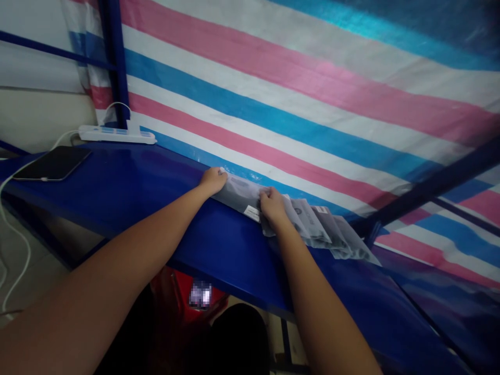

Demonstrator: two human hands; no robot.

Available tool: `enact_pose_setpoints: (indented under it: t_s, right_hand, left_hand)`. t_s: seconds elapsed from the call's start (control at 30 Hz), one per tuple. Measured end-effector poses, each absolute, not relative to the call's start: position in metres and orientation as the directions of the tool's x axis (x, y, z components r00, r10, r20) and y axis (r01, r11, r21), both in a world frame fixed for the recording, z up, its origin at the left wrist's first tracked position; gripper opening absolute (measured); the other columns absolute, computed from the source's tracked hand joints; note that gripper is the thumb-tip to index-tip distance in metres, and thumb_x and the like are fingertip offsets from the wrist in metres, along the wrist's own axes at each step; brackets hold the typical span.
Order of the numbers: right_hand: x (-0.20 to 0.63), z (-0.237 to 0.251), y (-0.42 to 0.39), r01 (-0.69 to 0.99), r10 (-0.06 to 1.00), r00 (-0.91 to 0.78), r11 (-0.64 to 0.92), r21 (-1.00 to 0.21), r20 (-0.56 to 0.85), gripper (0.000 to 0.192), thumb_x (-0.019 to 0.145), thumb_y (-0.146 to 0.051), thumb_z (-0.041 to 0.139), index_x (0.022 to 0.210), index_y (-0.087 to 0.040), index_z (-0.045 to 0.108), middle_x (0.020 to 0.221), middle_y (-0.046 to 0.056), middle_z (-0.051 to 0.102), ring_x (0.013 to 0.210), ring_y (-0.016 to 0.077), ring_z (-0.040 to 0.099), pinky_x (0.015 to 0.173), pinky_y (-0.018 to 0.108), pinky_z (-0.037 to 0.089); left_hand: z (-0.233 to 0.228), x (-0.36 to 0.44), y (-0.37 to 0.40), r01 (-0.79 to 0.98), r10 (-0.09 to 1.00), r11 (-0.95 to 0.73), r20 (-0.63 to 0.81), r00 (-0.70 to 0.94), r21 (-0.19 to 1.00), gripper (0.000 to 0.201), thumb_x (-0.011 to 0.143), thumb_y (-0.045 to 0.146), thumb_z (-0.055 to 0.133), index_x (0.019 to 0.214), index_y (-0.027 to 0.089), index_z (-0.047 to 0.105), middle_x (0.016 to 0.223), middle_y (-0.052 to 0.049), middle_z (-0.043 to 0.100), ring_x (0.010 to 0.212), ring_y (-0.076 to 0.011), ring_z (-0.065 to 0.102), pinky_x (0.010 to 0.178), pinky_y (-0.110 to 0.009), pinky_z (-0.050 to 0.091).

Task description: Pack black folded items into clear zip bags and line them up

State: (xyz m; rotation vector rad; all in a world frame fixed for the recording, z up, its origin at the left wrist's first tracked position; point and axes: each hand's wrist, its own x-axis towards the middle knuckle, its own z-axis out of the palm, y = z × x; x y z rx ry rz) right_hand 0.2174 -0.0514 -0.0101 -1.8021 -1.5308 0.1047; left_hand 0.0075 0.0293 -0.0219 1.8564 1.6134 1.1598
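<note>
A blue table (128, 192) spans the scene below a pink, white and blue striped tarp wall (297, 88). Well off to the left lie a white power strip (117, 135) and a dark phone (52, 163) on charge.

We see a glossy blue tabletop (156, 192) running from the near left to the far right, its back edge against a striped sheet. At the far left corner lies a dark phone (52, 163), flat, with a white cable (15, 177) plugged into its near end. Behind it a white power strip (117, 135) sits along the back edge. Further right we find a row of overlapping grey packets (312, 224) lying flat by the back edge, some bearing white labels.
</note>
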Motion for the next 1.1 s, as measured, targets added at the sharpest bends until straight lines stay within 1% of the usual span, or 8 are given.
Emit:
enact_pose_setpoints:
  t_s: [0.27,0.43,0.67,0.87,1.1]
  right_hand:
    - [0.2152,-0.0076,-0.0528,0.794,0.877,0.308,-0.023,-0.608,0.369,0.016,0.085,-0.034,0.046,0.091,-0.021,0.054,0.09,0.008,0.064,0.08,0.0236,0.057,0.075,0.033,0.042]
    - [0.2152,-0.0079,-0.0526,0.783,0.879,0.3,-0.006,-0.622,0.37,0.018,0.084,-0.035,0.046,0.092,-0.021,0.054,0.089,0.008,0.064,0.08,0.0235,0.057,0.075,0.033,0.042]
    - [0.2161,-0.009,-0.0519,0.788,0.88,0.297,-0.006,-0.615,0.371,0.02,0.083,-0.034,0.045,0.093,-0.02,0.055,0.088,0.007,0.064,0.079,0.0228,0.057,0.074,0.033,0.042]
    - [0.2161,-0.0099,-0.0524,0.777,0.883,0.294,0.003,-0.63,0.367,0.018,0.084,-0.033,0.045,0.093,-0.021,0.055,0.088,0.007,0.065,0.079,0.0227,0.058,0.073,0.032,0.043]
    - [0.2154,-0.0075,-0.0527,0.82,0.885,0.286,-0.027,-0.572,0.369,0.022,0.086,-0.033,0.044,0.097,-0.019,0.056,0.095,0.01,0.066,0.084,0.025,0.058,0.076,0.034,0.043]
  left_hand:
    - [-0.0211,0.0074,0.0292,0.605,0.953,-0.22,0.3,-0.033,0.765,0.02,0.088,0.032,0.051,0.076,0.019,0.061,0.085,-0.008,0.069,0.081,-0.0213,0.062,0.068,-0.029,0.04]
    - [-0.0213,0.0076,0.0295,0.591,0.953,-0.224,0.3,-0.032,0.775,0.019,0.087,0.031,0.051,0.074,0.02,0.059,0.085,-0.007,0.069,0.081,-0.0213,0.062,0.068,-0.029,0.04]
    - [-0.0215,0.0074,0.0298,0.582,0.952,-0.231,0.303,-0.029,0.78,0.017,0.086,0.031,0.053,0.074,0.02,0.059,0.084,-0.008,0.068,0.082,-0.0226,0.062,0.07,-0.03,0.041]
    - [-0.021,0.0073,0.0284,0.593,0.955,-0.222,0.294,-0.025,0.774,0.018,0.087,0.032,0.052,0.078,0.02,0.062,0.087,-0.008,0.069,0.084,-0.0216,0.063,0.072,-0.029,0.043]
    - [-0.022,0.0073,0.0295,0.605,0.952,-0.234,0.306,-0.017,0.761,0.02,0.088,0.032,0.051,0.078,0.019,0.062,0.087,-0.008,0.07,0.083,-0.0213,0.063,0.07,-0.028,0.042]
